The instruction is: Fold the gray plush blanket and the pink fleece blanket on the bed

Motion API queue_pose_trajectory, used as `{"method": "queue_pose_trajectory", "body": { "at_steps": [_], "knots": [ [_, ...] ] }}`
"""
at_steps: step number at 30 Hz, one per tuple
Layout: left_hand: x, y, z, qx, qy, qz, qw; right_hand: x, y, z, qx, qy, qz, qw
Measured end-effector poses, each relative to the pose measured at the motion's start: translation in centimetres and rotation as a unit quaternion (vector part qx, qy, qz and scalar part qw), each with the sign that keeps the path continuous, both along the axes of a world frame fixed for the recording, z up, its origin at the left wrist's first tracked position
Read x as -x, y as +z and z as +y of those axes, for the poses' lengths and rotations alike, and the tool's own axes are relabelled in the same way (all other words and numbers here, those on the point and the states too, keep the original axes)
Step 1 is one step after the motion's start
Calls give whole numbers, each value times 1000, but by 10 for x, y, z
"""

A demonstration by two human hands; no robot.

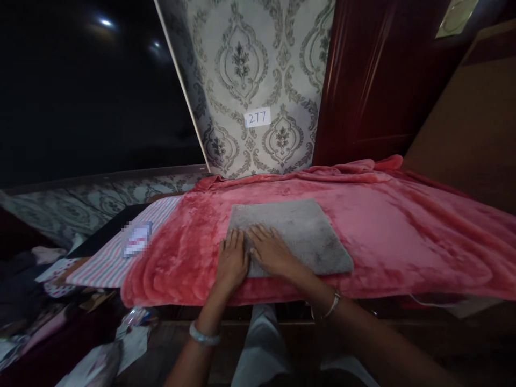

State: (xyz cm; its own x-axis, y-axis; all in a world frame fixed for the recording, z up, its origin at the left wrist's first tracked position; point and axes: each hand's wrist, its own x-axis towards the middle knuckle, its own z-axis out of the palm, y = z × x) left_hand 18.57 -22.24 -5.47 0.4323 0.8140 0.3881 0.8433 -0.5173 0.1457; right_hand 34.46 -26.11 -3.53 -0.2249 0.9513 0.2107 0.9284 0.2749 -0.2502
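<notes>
A grey plush cloth (306, 231), roughly rectangular, lies flat on a pink fleece blanket (374, 215). My left hand (233, 258) rests palm down at the cloth's left edge, its fingers stretched forward. Just beside it, my right hand (271, 250) lies flat on the left part of the cloth with the fingers spread. Neither hand grips anything. The part of the cloth beneath my palms is hidden.
A striped cloth (116, 252) with a blurred packet (137, 240) on it lies left of the blanket. Behind stand a large dark screen (88, 97), a patterned wall with a paper label (257, 117), and a dark red door (363, 80). Papers (133, 344) lie low on the left.
</notes>
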Motion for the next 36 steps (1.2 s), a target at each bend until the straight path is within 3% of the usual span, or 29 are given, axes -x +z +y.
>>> {"method": "queue_pose_trajectory", "body": {
  "at_steps": [3, 8, 13, 21, 26, 34, 36],
  "knots": [
    [-6, -6, -2, 29, 20, 83, 996, 3, -8, -1, 37, -4, -23, 999],
    [-4, -7, -9, 39, 23, 109, 993, -12, -28, -21, -1, -6, -35, 999],
    [-6, 6, -7, 88, 28, 115, 989, -16, -34, -31, -27, -6, -41, 999],
    [-33, 34, 57, 103, 39, 129, 985, -15, -38, -28, -59, -11, -28, 998],
    [-38, 25, 75, 103, -37, 136, 985, -14, -37, -29, -67, -11, -9, 998],
    [-18, 11, 49, 143, -208, 89, 963, -16, -42, -31, -105, -17, 70, 992],
    [-16, 12, 50, 151, -216, 46, 964, -20, -36, -29, -91, -15, 104, 990]
  ]
}}
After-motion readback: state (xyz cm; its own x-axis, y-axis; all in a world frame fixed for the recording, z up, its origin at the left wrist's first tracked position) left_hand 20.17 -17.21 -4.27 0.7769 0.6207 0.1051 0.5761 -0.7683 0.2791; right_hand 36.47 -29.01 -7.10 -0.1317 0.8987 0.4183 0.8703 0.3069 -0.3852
